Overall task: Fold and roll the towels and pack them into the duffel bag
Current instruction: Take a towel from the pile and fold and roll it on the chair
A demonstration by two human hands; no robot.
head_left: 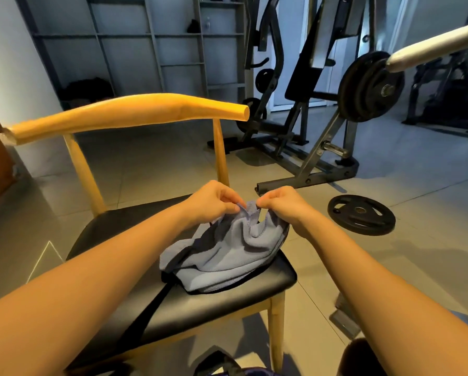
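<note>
- towel: blue-grey terry cloth, soft and nubbly, with a stitched hem; it lies crumpled in loose folds on the chair seat, its far edge lifted into a small peak
- left hand: fingers curled, thumb and fingertips pinching the raised hem on the peak's left side
- right hand: fingers curled likewise, pinching the same hem just beside the left; the two grips are nearly touching, and the rest of the cloth hangs below and toward the person
- seat: smooth black padding with a dull sheen, on pale wooden legs; the backrest is a curved, rounded wooden bar
- black fabric item: flat under the towel, only its rim showing; a wide black strap trails off the seat's near edge; whether this is the duffel bag I cannot tell
- weight plate: round black disc with grip holes, flat on the grey tiled floor; more plates sit on a dark metal machine behind
</note>
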